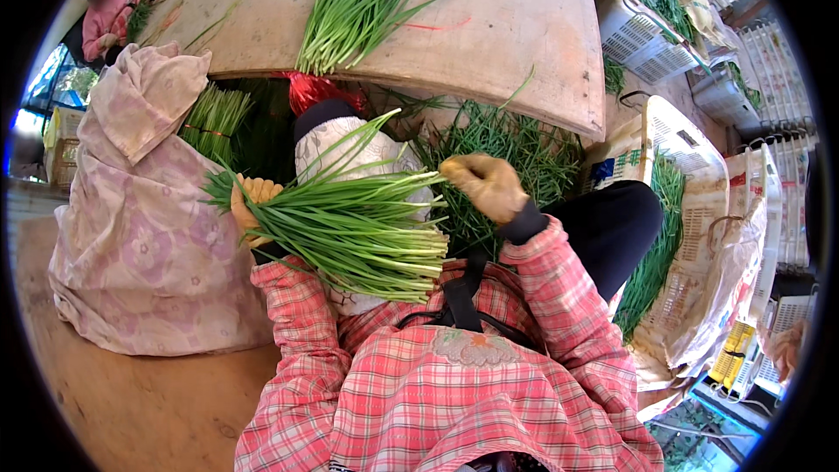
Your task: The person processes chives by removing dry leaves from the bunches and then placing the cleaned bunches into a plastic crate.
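A loose bunch of garlic chives point(350, 227) lies across my lap, its pale stem ends to the right and its green leaf tips to the left. My left hand point(253, 203) is wrapped round the leaf end of the bunch. At the upper stem ends, the fingers of my right hand point(487, 185) are closed in a pinch that meets the pale tip of a stalk. Under and beyond the right hand is a messy heap of loose green leaves point(498, 144).
Ahead stands a wooden board table point(524, 26) bearing another chive pile point(363, 9). A tied bunch point(214, 122) sits beside a cloth-covered mound point(157, 236) at left. White plastic crates point(690, 183) hold greens at right. Another person point(114, 13) sits far left.
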The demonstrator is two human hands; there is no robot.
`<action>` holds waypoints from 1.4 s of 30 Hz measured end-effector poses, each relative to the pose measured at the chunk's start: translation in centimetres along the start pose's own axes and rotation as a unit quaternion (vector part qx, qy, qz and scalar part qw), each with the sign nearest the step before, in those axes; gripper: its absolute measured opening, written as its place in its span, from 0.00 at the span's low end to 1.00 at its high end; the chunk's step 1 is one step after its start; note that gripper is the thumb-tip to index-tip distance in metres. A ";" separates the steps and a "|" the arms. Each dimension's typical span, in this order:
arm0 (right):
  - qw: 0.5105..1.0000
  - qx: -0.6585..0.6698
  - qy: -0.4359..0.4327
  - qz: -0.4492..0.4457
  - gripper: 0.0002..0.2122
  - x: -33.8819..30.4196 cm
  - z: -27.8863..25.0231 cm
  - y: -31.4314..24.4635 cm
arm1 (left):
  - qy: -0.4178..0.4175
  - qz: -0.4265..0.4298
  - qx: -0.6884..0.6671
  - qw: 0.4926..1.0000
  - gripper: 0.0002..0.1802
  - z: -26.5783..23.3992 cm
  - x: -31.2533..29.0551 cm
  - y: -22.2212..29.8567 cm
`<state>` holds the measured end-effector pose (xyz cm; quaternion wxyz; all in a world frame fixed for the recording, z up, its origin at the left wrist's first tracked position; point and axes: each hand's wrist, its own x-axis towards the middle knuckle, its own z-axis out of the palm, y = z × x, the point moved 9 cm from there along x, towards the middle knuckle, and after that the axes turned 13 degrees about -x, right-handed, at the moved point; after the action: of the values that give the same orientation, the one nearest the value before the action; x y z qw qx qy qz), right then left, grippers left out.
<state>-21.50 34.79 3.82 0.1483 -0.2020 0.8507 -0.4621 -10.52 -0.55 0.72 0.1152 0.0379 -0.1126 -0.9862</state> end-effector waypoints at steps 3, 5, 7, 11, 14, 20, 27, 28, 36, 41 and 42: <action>0.988 -0.101 -0.100 0.066 0.17 1.2 3.1 -1.1 | -0.052 -0.009 -0.004 0.999 0.24 0.8 0.0 0.1; 0.990 -0.054 -0.130 0.030 0.16 1.4 4.6 -0.5 | -0.145 -0.040 -0.009 0.989 0.21 1.9 0.1 -0.2; 0.984 -0.003 -0.178 0.003 0.15 0.5 5.6 -0.6 | -0.088 -0.012 -0.020 0.996 0.21 1.5 -0.1 -0.2; 0.997 0.026 -0.070 -0.034 0.09 -1.1 4.3 -0.8 | -0.011 0.003 0.000 1.000 0.24 0.8 0.2 -0.3; 0.969 -0.220 -0.041 -0.103 0.10 -2.3 4.2 -3.7 | -0.006 0.000 0.026 1.000 0.25 0.9 0.1 -0.3; 0.904 -0.420 -0.020 -0.071 0.11 -2.6 4.2 -1.0 | 0.052 0.024 0.032 0.998 0.25 1.1 0.6 -1.2; 0.962 -0.268 0.038 -0.026 0.09 -1.5 -1.6 1.4 | 0.002 -0.005 -0.010 1.000 0.25 0.5 0.3 -0.5; 0.976 -0.207 0.048 -0.053 0.09 -0.8 -1.9 0.0 | -0.001 -0.006 -0.004 1.000 0.25 0.7 0.3 -0.6; 0.975 -0.154 -0.085 -0.132 0.12 2.2 5.7 -2.8 | 0.012 -0.001 0.033 0.999 0.24 1.5 0.2 -0.6; 0.972 -0.233 0.018 -0.003 0.09 0.8 3.2 0.4 | 0.031 -0.002 0.027 0.999 0.25 0.5 -0.3 -0.1; 0.981 -0.190 -0.003 0.031 0.10 0.8 3.2 1.9 | 0.039 -0.002 0.024 0.999 0.25 0.5 -0.3 -0.3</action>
<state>-21.19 33.05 0.44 0.1236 -0.2016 0.9284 -0.2866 -10.38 -0.10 1.19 0.1167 0.0791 -0.1313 -0.9813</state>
